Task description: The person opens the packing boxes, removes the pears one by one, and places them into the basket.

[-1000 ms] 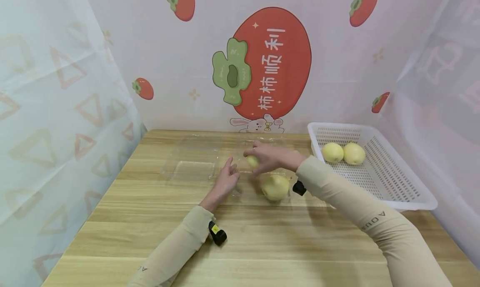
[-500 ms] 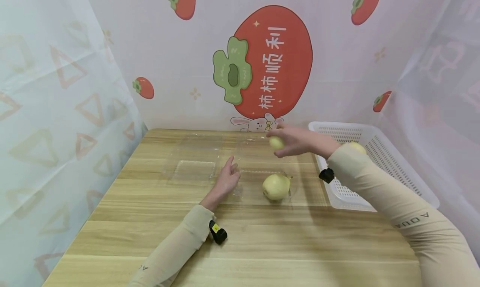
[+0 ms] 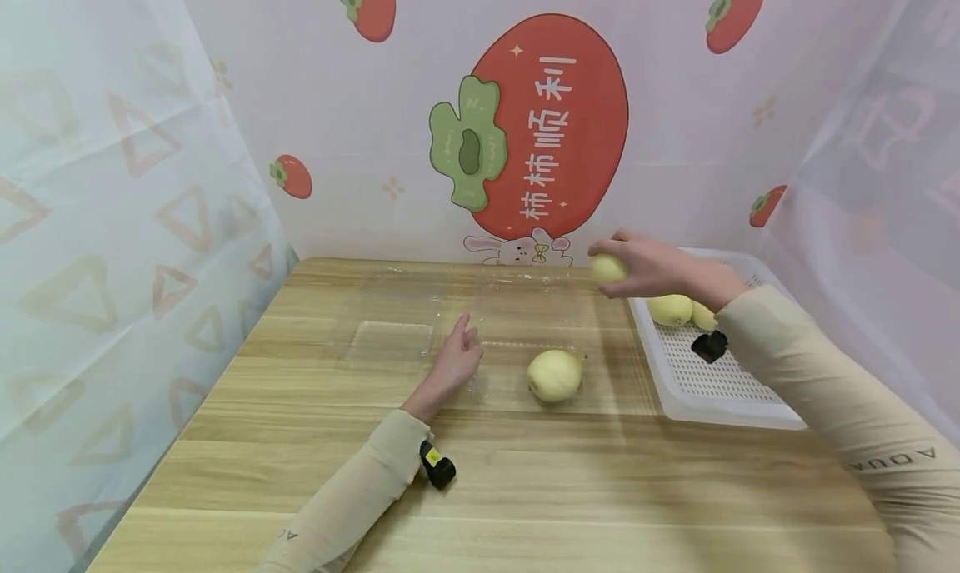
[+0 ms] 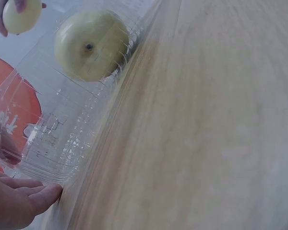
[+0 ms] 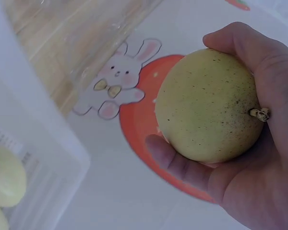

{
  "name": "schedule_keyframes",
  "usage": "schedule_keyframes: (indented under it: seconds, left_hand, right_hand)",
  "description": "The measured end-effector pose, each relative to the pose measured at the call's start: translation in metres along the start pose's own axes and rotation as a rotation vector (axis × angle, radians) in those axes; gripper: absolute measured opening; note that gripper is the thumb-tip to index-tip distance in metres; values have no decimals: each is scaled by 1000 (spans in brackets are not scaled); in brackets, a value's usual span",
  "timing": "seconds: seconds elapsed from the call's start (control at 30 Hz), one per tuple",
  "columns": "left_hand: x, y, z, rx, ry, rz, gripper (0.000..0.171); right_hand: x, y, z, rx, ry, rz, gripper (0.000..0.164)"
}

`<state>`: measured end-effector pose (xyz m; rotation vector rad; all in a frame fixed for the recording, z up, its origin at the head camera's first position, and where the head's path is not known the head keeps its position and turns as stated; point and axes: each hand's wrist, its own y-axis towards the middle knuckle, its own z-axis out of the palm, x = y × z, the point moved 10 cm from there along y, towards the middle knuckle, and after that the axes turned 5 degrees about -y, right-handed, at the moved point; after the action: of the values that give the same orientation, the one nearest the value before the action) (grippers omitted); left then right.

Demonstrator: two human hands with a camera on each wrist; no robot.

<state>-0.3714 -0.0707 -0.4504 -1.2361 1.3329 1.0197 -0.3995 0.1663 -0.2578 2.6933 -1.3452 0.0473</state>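
My right hand grips a yellow-green pear in the air, just left of the white basket in the head view. In the right wrist view, thumb and fingers curve round it and its short stem points toward the palm. A clear plastic clamshell box lies opened out on the table. One pear sits in its near right part. At the middle of the box, my left hand holds its edge; the left wrist view shows fingertips at the wall and another finger behind the plastic.
A white perforated basket stands at the right, with pears in it, partly hidden by my right forearm. The box's other half lies to the left. A printed fabric backdrop rises behind the wooden table.
My right hand has carried its pear from above the box up and right, to beside the basket. The left hand and the pear in the box have stayed in place.
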Motion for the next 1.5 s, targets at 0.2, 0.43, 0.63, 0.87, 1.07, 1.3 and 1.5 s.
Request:
schedule_keyframes:
  seconds: [0.2, 0.43, 0.63, 0.87, 1.07, 1.3, 1.5]
  left_hand:
    - [1, 0, 0, -1, 21, 3, 78]
    - [2, 0, 0, -2, 18, 2, 77]
    - [2, 1, 0, -11, 13, 0, 77]
    - [2, 1, 0, -16, 13, 0, 75]
    - [1, 2, 1, -18, 9, -2, 75]
    - [1, 2, 1, -12, 0, 2, 74]
    - [2, 2, 0, -17, 6, -1, 74]
  right_hand:
    - [-29, -21, 1, 18, -25, 55, 55]
    - [-61, -43, 10, 91, -32, 144, 57]
    - [-87, -58, 19, 106, -54, 176, 57]
    - [-108, -69, 28, 90, -124, 111, 51]
    - [-132, -79, 44, 140, -60, 170, 49]
    - [-152, -93, 65, 205, 27, 244, 51]
    - [-169, -104, 83, 260, 79, 298, 59]
